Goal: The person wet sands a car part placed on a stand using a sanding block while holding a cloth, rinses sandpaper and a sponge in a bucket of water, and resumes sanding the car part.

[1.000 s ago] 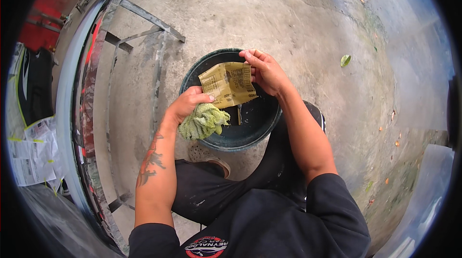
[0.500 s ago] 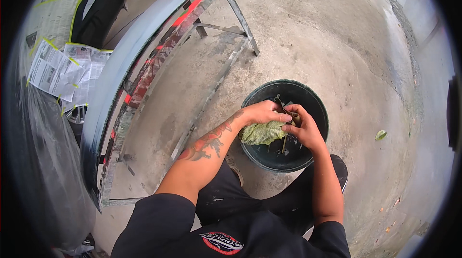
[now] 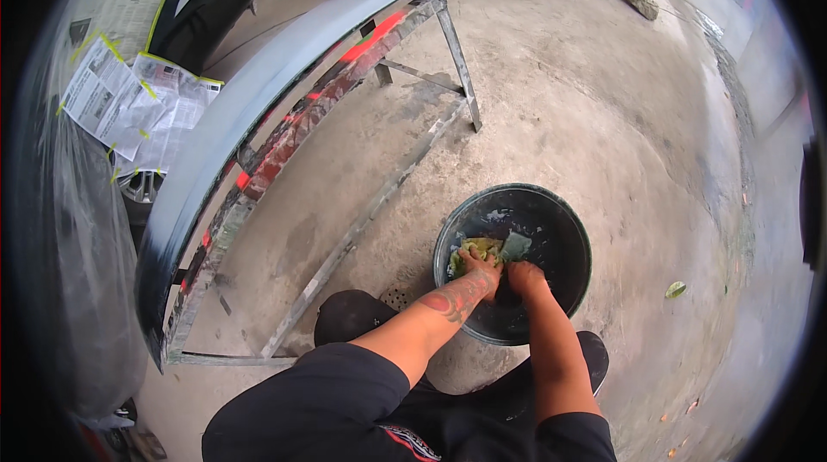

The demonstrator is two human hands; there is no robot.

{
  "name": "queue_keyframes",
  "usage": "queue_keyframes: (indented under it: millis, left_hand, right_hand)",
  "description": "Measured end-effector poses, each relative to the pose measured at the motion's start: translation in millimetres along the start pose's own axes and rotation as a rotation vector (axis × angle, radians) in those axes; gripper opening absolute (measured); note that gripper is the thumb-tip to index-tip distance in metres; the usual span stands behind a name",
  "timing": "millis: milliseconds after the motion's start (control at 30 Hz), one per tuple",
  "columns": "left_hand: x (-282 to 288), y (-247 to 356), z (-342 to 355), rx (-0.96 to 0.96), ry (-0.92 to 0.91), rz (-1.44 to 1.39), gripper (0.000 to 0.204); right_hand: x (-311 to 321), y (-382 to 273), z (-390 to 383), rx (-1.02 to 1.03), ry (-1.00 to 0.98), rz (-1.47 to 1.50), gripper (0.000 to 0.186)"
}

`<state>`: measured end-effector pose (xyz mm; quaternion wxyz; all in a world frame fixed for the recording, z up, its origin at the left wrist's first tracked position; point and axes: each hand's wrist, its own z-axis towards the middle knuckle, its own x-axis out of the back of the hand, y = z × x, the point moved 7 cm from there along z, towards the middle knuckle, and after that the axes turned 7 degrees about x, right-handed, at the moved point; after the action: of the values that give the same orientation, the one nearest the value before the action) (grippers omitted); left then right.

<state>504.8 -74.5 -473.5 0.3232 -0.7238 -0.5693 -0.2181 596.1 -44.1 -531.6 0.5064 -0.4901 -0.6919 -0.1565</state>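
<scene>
A black round bucket (image 3: 568, 229) stands on the concrete floor in front of me. Both my hands reach down into it. My left hand (image 3: 479, 263) grips a yellow-green cloth (image 3: 476, 247) against the inside of the bucket. My right hand (image 3: 524, 277) sits beside it, low in the bucket, next to a small grey-green piece (image 3: 516, 246) that looks like a sheet of sandpaper. Whether the right hand grips that piece is hidden by the hand itself. There seems to be water at the bottom.
A long grey car bumper (image 3: 250, 109) lies on a paint-stained metal stand (image 3: 405, 74) to my left. A vehicle masked with newspaper (image 3: 121, 91) and plastic film stands at far left. A green leaf (image 3: 675, 290) lies on the floor to the right.
The hands have dropped from above the bucket down into it, with the cloth and the folded sheet. My view has swung, so the bucket now sits lower right.
</scene>
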Motion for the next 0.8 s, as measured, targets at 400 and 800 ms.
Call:
queue_keyframes:
  millis: [400, 800]
  left_hand:
    - [5.2, -9.1, 6.9, -0.264, -0.317, -0.264, 0.062]
    - [177.0, -156.2, -120.8, -0.327, -0.162, -2.191, 0.039]
  right_hand:
    - [-27.0, 50.1, -7.8, -0.291, -0.081, 0.185, 0.043]
    - [89.0, 6.8, -145.3, -0.731, 0.317, 1.473, 0.027]
